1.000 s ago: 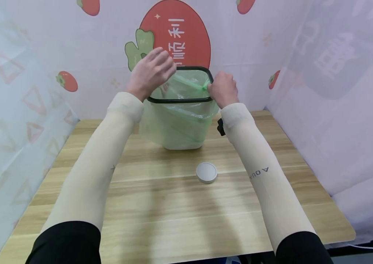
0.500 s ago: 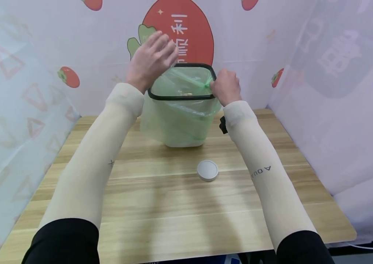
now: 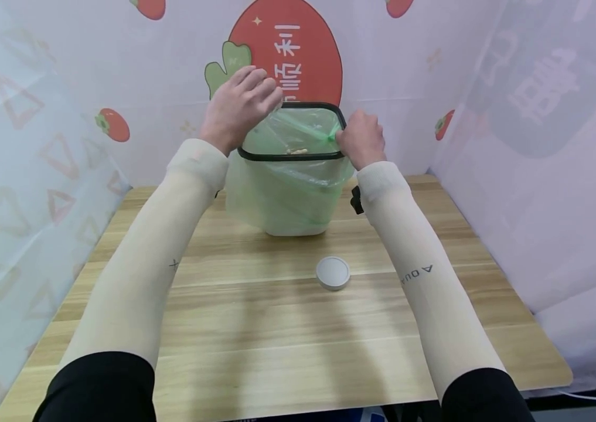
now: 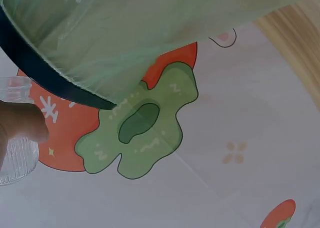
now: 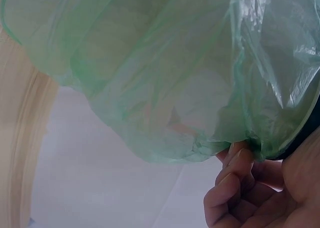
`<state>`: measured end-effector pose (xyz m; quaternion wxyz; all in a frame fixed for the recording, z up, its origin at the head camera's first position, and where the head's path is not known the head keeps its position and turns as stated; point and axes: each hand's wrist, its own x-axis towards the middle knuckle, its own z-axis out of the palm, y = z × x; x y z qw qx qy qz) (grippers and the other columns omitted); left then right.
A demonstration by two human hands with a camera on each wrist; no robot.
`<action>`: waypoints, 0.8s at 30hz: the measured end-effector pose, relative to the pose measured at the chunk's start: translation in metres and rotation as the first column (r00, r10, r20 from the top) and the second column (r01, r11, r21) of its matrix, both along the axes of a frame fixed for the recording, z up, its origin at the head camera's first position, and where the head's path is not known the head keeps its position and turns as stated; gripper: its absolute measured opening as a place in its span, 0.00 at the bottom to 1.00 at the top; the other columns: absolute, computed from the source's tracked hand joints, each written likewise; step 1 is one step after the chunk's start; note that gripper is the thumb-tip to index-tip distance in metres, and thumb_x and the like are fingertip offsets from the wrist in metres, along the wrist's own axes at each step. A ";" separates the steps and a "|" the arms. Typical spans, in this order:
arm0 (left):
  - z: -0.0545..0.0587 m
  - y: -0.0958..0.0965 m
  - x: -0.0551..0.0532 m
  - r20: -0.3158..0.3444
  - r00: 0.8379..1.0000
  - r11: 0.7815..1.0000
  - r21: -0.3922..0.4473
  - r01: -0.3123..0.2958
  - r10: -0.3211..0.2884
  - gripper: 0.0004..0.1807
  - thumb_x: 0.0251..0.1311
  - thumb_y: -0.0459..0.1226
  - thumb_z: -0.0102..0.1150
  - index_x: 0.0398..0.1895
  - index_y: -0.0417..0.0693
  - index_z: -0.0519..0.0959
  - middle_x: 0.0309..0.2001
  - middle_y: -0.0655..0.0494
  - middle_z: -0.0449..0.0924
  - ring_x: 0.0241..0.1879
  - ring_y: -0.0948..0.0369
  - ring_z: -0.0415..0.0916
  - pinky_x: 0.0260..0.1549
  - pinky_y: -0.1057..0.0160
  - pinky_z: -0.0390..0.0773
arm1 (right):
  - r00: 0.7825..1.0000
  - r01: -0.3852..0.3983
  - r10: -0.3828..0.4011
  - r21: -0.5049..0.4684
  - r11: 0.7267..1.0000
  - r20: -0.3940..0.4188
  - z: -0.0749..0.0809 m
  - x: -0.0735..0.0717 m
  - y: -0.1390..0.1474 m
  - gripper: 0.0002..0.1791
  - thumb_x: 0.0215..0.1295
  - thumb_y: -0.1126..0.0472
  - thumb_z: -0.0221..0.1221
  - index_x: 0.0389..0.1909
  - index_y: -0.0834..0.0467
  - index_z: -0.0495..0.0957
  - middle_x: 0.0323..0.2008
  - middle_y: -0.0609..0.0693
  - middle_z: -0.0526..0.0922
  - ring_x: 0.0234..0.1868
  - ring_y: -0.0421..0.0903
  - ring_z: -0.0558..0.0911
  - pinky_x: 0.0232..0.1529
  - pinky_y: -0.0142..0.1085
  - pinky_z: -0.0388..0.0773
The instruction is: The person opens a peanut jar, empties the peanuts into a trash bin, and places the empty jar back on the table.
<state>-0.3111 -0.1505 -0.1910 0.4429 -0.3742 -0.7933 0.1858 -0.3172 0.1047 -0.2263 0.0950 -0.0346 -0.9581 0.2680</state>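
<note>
My left hand (image 3: 245, 105) is raised over the left side of a bin (image 3: 298, 233) lined with a thin green plastic bag (image 3: 287, 190). It grips a clear ribbed plastic jar (image 4: 21, 160), partly cut off in the left wrist view and hidden behind the hand in the head view. Several small pale pieces (image 3: 296, 151) lie inside the lined bin. At the bin's right rim, my right hand (image 3: 362, 139) pinches the gathered bag, its curled fingers (image 5: 222, 190) up against the film. A dark rim frame (image 3: 292, 157) holds the bag's folded-over edge.
A round whitish lid (image 3: 333, 272) lies flat on the wooden table (image 3: 276, 340), in front of the bin. Behind stands a pale backdrop (image 3: 176, 70) with strawberry prints, and printed sheets hang on both sides.
Pale pieces now show inside the bin that were not visible there a second ago. My left hand rose slightly, then came down a little. The right hand keeps its hold on the bag.
</note>
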 end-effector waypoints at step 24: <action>0.028 -0.005 0.024 0.203 0.961 0.971 0.109 -0.215 0.190 0.23 0.58 0.26 0.67 0.57 0.32 0.75 0.59 0.35 0.84 0.63 0.41 0.79 0.71 0.48 0.76 | 1.000 -0.001 0.001 0.002 1.000 0.004 -0.003 0.000 0.002 0.14 0.76 0.55 0.54 0.30 0.57 0.71 0.42 0.58 0.81 0.41 0.52 0.81 0.40 0.44 0.81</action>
